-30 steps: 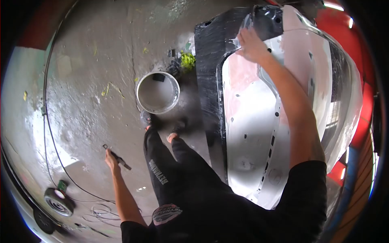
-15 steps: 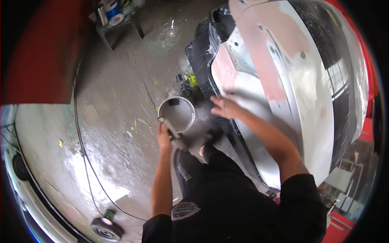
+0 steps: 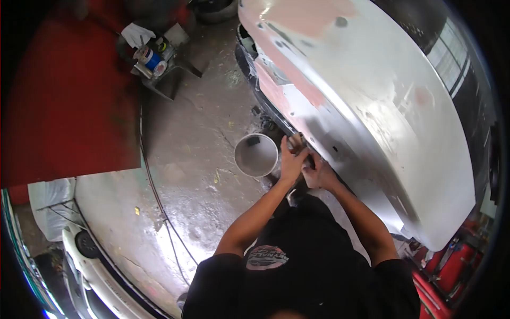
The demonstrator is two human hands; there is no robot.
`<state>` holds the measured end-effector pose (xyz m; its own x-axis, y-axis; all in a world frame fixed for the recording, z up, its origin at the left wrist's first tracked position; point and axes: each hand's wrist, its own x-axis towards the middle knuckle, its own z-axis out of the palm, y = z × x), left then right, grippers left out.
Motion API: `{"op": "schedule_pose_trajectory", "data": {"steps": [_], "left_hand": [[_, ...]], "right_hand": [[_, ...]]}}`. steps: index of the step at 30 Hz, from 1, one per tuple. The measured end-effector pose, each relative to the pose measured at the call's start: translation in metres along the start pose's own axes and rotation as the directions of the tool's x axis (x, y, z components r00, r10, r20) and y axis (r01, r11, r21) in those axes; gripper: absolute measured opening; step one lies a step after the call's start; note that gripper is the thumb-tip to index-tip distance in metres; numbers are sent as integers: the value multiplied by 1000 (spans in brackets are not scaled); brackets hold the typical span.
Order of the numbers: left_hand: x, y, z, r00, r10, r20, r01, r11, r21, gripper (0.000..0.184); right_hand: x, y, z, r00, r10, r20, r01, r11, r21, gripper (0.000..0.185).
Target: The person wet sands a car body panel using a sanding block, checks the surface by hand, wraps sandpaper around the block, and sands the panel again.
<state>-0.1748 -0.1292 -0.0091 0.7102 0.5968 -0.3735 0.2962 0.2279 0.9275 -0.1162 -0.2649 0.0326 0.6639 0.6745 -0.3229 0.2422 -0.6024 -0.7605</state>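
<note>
Head view, left hand point(image 3: 291, 164): fingers curled round a small, blurred tool point(image 3: 296, 140).
Right hand point(image 3: 319, 174): together with the left; cannot tell whether it grips.
Tool: beside the car point(image 3: 393, 127).
Bucket point(image 3: 256, 159): on the floor point(image 3: 196, 125), near the left hand.

White car body point(image 3: 393, 122) blocks way beyond right hand point(image 3: 320, 174); bucket point(image 3: 240, 161) near left hand point(image 3: 292, 164); open floor point(image 3: 194, 141), bucket to hose point(image 3: 151, 184).

Grey, shiny-patched floor point(image 3: 207, 111) with a bucket point(image 3: 235, 154), dark hose point(image 3: 155, 191), low stool point(image 3: 192, 67) and yellow scrap point(image 3: 137, 211).
</note>
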Motion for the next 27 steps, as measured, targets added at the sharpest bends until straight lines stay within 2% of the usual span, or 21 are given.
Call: {"op": "schedule_pose_trajectory", "data": {"steps": [1,2,5,6,7,8,9,11,12,13,14,16,18,19,20,22,25,26,27], "left_hand": [[-7,11,11,998,-2,60,0,999,40,94],[-11,18,20,993,-6,119,-3,997,77,93],[2,12,28,929,-226,292,246,969,-34,84],[13,-1,26,952,-177,251,161,983,84,76],[43,-48,17,962,174,210,-226,939,261,73],[82,-87,3,895,375,243,-446,770,455,71],[120,-125,-11,786,559,265,-579,514,633,70],[176,-91,-29,828,549,115,-488,602,632,73],[188,-49,-27,879,475,30,-436,778,452,76],[199,-4,-24,918,394,-56,-371,899,235,79],[214,34,-18,924,377,-61,-372,925,79,82],[247,69,-14,948,309,-79,-319,919,-233,87],[319,49,-11,932,345,-107,-360,857,-368,88],[343,42,-12,923,365,-123,-381,816,-434,89],[350,48,-18,941,310,-134,-337,831,-443,86],[362,78,-28,968,202,-149,-249,853,-459,80],[340,135,-40,984,173,-37,-171,868,-466,81],[347,133,-38,987,137,-86,-161,894,-419,80],[357,122,-34,974,205,-96,-226,882,-414,79]], "right_hand": [[-7,0,-6,997,42,-61,-43,999,-14,71],[-13,16,-5,985,25,-173,-33,998,-47,59],[-32,58,-24,988,91,-127,-102,991,-85,50],[-44,68,-29,992,77,-98,-93,981,-169,42],[-56,69,-35,990,93,-107,-109,982,-155,41],[-70,65,-42,987,112,-112,-127,982,-142,40],[-84,65,-45,984,133,-116,-148,981,-129,39],[-110,84,-39,982,43,-184,-82,975,-205,38],[-128,95,-32,976,3,-217,-57,968,-244,38],[-148,104,-24,975,96,-198,-145,958,-247,37],[-168,112,-17,965,189,-181,-231,939,-253,36],[-204,112,-8,948,187,-257,-228,963,-141,39],[-248,119,5,875,421,-240,-464,871,-163,43],[-272,127,16,881,374,-291,-438,876,-200,43],[-296,135,25,884,323,-339,-413,879,-238,43],[-338,145,41,797,501,-336,-576,798,-176,42],[-377,141,56,642,705,-301,-754,652,-79,35],[-387,138,60,589,756,-287,-797,602,-48,32],[-393,141,71,584,749,-311,-794,608,-27,29]]}}
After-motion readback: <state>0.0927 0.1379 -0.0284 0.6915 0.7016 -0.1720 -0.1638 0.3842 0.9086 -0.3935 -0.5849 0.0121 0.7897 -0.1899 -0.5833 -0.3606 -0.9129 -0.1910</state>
